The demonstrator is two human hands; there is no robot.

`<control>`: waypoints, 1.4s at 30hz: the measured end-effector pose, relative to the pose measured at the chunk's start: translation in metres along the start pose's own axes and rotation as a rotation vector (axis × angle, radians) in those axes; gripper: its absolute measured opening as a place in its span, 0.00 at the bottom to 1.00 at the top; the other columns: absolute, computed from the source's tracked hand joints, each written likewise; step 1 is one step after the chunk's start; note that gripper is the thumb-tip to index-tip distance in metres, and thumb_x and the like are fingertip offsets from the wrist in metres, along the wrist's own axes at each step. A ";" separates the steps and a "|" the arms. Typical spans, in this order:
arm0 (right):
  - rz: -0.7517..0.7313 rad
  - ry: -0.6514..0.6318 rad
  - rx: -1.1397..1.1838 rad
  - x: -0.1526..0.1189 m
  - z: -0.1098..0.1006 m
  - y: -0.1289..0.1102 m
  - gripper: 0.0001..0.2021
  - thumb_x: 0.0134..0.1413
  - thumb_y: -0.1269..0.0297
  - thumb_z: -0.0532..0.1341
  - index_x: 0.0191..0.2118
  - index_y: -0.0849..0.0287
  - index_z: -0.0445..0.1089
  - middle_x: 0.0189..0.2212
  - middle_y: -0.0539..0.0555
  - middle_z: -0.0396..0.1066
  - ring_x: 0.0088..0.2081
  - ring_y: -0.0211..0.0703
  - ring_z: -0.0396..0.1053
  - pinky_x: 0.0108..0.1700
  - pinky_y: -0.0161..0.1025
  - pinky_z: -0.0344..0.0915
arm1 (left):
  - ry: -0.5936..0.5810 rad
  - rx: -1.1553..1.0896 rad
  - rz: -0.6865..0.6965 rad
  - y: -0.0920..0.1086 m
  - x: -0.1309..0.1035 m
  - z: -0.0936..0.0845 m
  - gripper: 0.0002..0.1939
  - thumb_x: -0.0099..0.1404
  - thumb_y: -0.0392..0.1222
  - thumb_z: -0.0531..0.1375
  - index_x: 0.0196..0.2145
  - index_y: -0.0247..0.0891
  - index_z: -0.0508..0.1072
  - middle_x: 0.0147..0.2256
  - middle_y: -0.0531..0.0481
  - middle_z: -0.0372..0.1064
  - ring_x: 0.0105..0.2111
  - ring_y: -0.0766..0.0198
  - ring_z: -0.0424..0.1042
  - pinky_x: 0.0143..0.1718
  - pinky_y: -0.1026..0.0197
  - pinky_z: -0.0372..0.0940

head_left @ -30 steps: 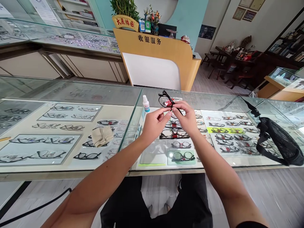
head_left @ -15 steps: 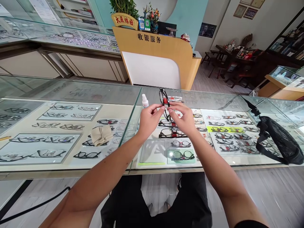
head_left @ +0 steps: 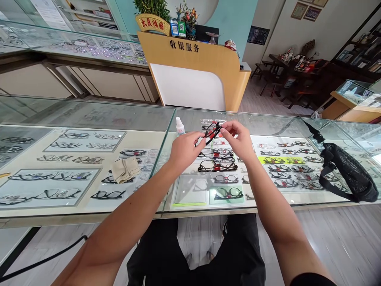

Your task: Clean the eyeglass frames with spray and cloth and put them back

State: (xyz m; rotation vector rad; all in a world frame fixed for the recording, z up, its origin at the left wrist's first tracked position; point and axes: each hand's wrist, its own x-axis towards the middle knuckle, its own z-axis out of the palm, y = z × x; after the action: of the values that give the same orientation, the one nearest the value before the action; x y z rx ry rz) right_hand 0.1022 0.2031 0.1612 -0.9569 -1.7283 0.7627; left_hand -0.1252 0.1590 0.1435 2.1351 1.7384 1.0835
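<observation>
A pair of black-framed eyeglasses (head_left: 213,132) is held up above the glass counter between my two hands. My left hand (head_left: 185,150) pinches one side of the frame, its fingertips partly hidden behind the back of the hand. On the other side, my right hand (head_left: 238,139) grips the frame between thumb and forefinger. Just beyond my left hand stands a white spray bottle (head_left: 179,126). A crumpled beige cloth (head_left: 125,170) lies on the counter to the left.
Rows of eyeglasses show under the glass of the display counter (head_left: 190,210). At the right lies a black mesh bag (head_left: 348,171) with a strap. Across the aisle stands a wooden cashier desk (head_left: 190,55) with plants and payment codes on top.
The eyeglasses have turned from upright to a slanted, more level position and dropped slightly. My right hand has moved a little up and right, away from my left hand.
</observation>
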 end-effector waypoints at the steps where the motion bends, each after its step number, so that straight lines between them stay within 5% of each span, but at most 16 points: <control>1: 0.012 -0.019 -0.007 0.001 -0.001 0.001 0.10 0.67 0.53 0.68 0.45 0.53 0.78 0.34 0.50 0.77 0.36 0.44 0.71 0.44 0.44 0.67 | -0.024 0.022 0.009 -0.001 0.000 0.000 0.17 0.77 0.49 0.59 0.50 0.42 0.86 0.38 0.48 0.83 0.35 0.56 0.75 0.37 0.54 0.59; 9: 0.166 -0.144 0.023 0.006 -0.011 0.017 0.16 0.59 0.49 0.72 0.43 0.56 0.81 0.38 0.54 0.83 0.38 0.46 0.74 0.45 0.46 0.69 | -0.063 0.116 0.029 -0.007 0.003 -0.001 0.20 0.81 0.50 0.56 0.53 0.42 0.86 0.48 0.44 0.86 0.44 0.49 0.80 0.40 0.51 0.63; 19: 0.249 -0.285 -0.022 0.006 -0.018 0.021 0.16 0.56 0.47 0.74 0.37 0.55 0.79 0.34 0.54 0.83 0.35 0.47 0.75 0.40 0.45 0.70 | -0.066 0.164 0.065 -0.014 0.004 0.002 0.21 0.82 0.49 0.55 0.53 0.42 0.87 0.43 0.42 0.82 0.46 0.46 0.79 0.44 0.49 0.64; 32: 0.438 -0.221 -0.070 0.017 -0.047 0.049 0.12 0.54 0.55 0.77 0.33 0.57 0.80 0.31 0.57 0.84 0.34 0.46 0.74 0.38 0.41 0.69 | 0.023 0.054 0.002 -0.019 0.006 0.002 0.15 0.79 0.51 0.60 0.49 0.43 0.84 0.44 0.44 0.83 0.42 0.48 0.79 0.44 0.49 0.66; 42: 0.598 -0.235 -0.213 0.020 -0.050 0.064 0.07 0.56 0.62 0.74 0.31 0.58 0.80 0.33 0.57 0.86 0.32 0.43 0.74 0.36 0.39 0.67 | -0.063 0.078 -0.100 -0.036 0.011 0.014 0.13 0.77 0.49 0.61 0.47 0.43 0.84 0.42 0.44 0.77 0.36 0.54 0.74 0.37 0.52 0.61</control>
State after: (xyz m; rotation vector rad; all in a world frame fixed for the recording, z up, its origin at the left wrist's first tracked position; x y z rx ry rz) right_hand 0.1613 0.2551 0.1325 -1.6234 -1.7585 1.1208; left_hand -0.1432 0.1841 0.1179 2.0775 1.8647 0.9282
